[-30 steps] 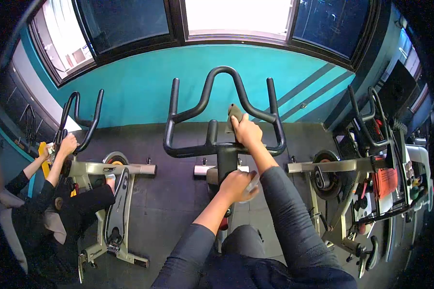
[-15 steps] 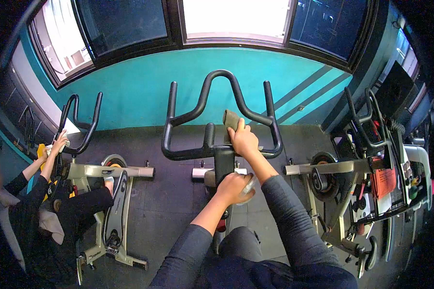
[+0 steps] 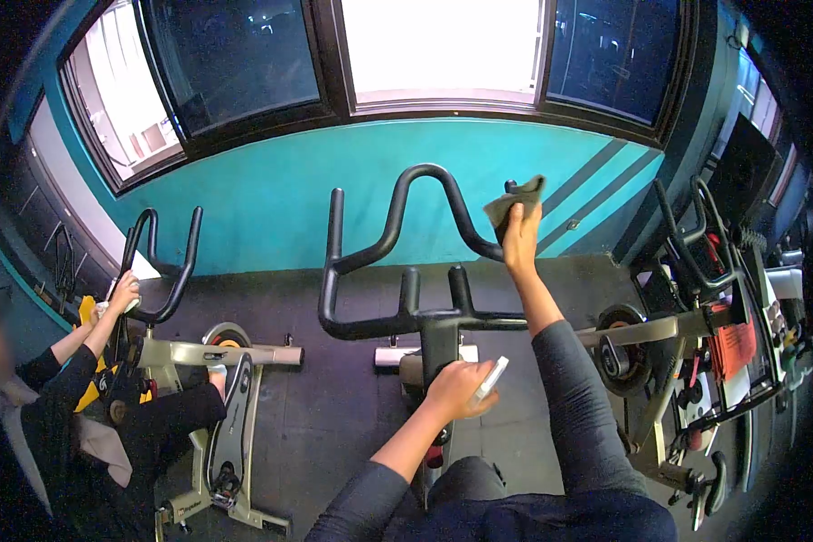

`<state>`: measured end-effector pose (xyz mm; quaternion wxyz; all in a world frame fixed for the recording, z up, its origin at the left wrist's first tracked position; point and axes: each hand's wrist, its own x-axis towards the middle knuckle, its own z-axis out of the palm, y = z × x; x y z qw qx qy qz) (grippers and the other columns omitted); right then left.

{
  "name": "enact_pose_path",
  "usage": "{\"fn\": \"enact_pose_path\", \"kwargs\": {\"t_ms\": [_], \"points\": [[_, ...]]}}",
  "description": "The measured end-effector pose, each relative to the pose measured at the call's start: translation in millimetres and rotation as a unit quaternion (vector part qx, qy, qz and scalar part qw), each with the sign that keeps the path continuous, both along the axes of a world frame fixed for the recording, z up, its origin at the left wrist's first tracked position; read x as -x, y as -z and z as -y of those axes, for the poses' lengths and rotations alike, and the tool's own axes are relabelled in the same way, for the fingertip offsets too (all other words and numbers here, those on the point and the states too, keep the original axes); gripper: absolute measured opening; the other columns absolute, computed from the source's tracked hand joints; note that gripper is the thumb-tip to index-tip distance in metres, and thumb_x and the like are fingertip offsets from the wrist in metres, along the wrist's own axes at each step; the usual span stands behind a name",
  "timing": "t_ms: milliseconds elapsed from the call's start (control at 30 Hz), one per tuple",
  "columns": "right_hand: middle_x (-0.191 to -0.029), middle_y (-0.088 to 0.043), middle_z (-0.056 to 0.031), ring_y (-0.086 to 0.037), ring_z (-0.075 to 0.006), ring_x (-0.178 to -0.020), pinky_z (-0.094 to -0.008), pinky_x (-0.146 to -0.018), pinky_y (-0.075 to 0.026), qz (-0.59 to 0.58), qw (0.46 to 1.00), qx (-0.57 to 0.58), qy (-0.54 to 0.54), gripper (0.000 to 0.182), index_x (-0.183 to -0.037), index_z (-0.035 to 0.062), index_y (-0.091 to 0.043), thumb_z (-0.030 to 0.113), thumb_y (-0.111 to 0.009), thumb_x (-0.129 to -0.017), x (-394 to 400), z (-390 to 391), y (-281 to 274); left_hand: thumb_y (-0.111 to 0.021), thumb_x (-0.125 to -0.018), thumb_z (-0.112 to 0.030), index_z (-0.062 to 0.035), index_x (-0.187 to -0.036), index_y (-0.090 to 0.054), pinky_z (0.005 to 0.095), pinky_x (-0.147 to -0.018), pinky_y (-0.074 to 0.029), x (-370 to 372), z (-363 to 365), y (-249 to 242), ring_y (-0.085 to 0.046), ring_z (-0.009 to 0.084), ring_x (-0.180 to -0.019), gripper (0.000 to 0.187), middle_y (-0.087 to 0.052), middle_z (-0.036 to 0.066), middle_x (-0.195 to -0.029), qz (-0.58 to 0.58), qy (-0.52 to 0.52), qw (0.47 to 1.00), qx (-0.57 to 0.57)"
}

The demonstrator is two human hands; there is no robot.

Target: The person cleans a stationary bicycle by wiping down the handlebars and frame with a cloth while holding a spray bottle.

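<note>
My right hand grips a folded grey-brown cloth against the right upright end of the handlebar on the exercise bike before me. The cloth covers part of that bar, and its black tip pokes out above. Lower down, over the bike's central post, my left hand is closed around a small white object. A flat white end of it sticks out beyond the fingers; the rest is hidden in my palm.
At left, another person holds a white cloth at the handlebar of a second exercise bike. A third bike stands at right, near an orange-red sheet. A teal wall with windows lies ahead.
My right hand has moved the cloth from near the handlebar's middle up and right to its right upright end. My left hand is slightly lower, and the view has shifted a little.
</note>
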<state>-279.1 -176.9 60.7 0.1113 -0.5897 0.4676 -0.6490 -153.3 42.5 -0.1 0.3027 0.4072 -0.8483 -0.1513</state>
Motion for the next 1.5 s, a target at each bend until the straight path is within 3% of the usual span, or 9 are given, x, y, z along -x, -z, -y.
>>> {"fn": "enact_pose_path", "kwargs": {"t_ms": [67, 167, 200, 267, 600, 667, 1067, 1367, 1500], "points": [[-0.123, -0.040, -0.0225, -0.040, -0.0386, -0.115, -0.0430, -0.096, -0.034, -0.155, 0.987, -0.005, 0.038, 0.058, -0.139, 0.0111, -0.023, 0.038, -0.042, -0.091, -2, 10, -1, -0.061, -0.070, -0.024, -0.0044, -0.088, -0.050, 0.0438, -0.067, -0.047, -1, -3, -1, -0.058, 0.0351, -0.068, 0.028, -0.059, 0.016, -0.070, -0.018, -0.003, 1.000, 0.006], [-0.125, -0.042, -0.0183, -0.044, -0.0351, -0.114, -0.0477, -0.095, -0.036, -0.409, 0.862, -0.298, -0.028, 0.064, -0.143, 0.0241, -0.017, 0.047, -0.042, -0.088, -7, 17, 28, -0.061, -0.070, -0.017, -0.0046, -0.089, -0.050, 0.0425, -0.066, -0.047, -1, -4, -6, -0.057, 0.0356, -0.070, 0.025, -0.056, 0.015, -0.069, -0.130, -0.014, 0.991, 0.003], [-0.123, -0.044, -0.0165, -0.048, -0.0339, -0.110, -0.0522, -0.091, -0.037, -0.473, 0.858, -0.195, 0.048, 0.067, -0.143, 0.0233, -0.016, 0.049, -0.042, -0.088, -10, 17, 61, -0.061, -0.070, -0.017, -0.0046, -0.089, -0.050, 0.0425, -0.066, -0.047, -3, -4, -5, -0.057, 0.0356, -0.070, 0.025, -0.056, 0.015, -0.069, -0.128, -0.012, 0.992, 0.008], [-0.117, -0.047, -0.0150, -0.052, -0.0334, -0.103, -0.0557, -0.088, -0.037, -0.473, 0.857, -0.185, 0.083, 0.067, -0.143, 0.0212, -0.017, 0.049, -0.043, -0.087, -20, 16, 62, -0.067, -0.069, -0.023, 0.0022, -0.103, -0.055, 0.0411, -0.075, -0.048, -6, -5, -4, -0.060, 0.0350, -0.081, 0.045, -0.061, 0.019, -0.090, -0.100, -0.008, 0.993, -0.063], [-0.110, -0.047, -0.0174, -0.053, -0.0334, -0.094, -0.0487, -0.068, -0.048, -0.395, 0.903, -0.149, 0.082, 0.064, -0.141, 0.0178, -0.021, 0.045, -0.045, -0.088, -65, 77, 37, -0.067, -0.071, -0.015, -0.0059, -0.098, -0.058, 0.0368, -0.068, -0.050, -9, -8, 4, -0.063, 0.0281, -0.074, 0.031, -0.065, 0.008, -0.084, -0.153, -0.010, 0.985, -0.080], [-0.112, -0.045, -0.0182, -0.052, -0.0348, -0.094, -0.0484, -0.070, -0.049, -0.415, 0.889, -0.173, 0.092, 0.064, -0.140, 0.0174, -0.021, 0.045, -0.044, -0.088, -74, 93, 25, -0.063, -0.076, -0.017, -0.0050, -0.095, -0.055, 0.0414, -0.062, -0.046, -9, -6, 6, -0.058, 0.0320, -0.066, 0.023, -0.057, 0.014, -0.072, -0.215, 0.037, 0.975, -0.051], [-0.119, -0.046, -0.0122, -0.047, -0.0327, -0.106, -0.0506, -0.082, -0.043, -0.426, 0.901, -0.080, 0.014, 0.040, -0.128, 0.0293, -0.042, 0.042, -0.038, -0.091, -97, 148, -3, -0.064, -0.074, -0.016, -0.0028, -0.105, -0.057, 0.0360, -0.062, -0.049, -8, -9, 32, -0.063, 0.0256, -0.070, 0.034, -0.064, 0.011, -0.081, -0.148, 0.053, 0.986, -0.055], [-0.114, -0.053, -0.0076, -0.040, -0.0274, -0.118, -0.0486, -0.104, -0.019, -0.520, 0.847, 0.079, -0.078, 0.031, -0.104, 0.0204, -0.062, 0.035, -0.048, -0.080, -159, 130, 2, -0.064, -0.074, -0.018, -0.0028, -0.118, -0.047, 0.0407, -0.067, -0.047, -10, -11, 24, -0.059, 0.0328, -0.073, 0.050, -0.060, 0.013, -0.079, -0.184, 0.052, 0.981, -0.028], [-0.094, -0.060, -0.0081, -0.049, -0.0251, -0.107, -0.0443, -0.104, -0.023, -0.517, 0.834, 0.075, -0.174, 0.030, -0.089, 0.0151, -0.068, 0.037, -0.048, -0.082, -177, 85, 16, -0.064, -0.075, -0.019, -0.0021, -0.116, -0.049, 0.0410, -0.067, -0.047, -14, -11, 23, -0.059, 0.0331, -0.073, 0.048, -0.060, 0.014, -0.080, -0.146, 0.045, 0.988, -0.015]]}}
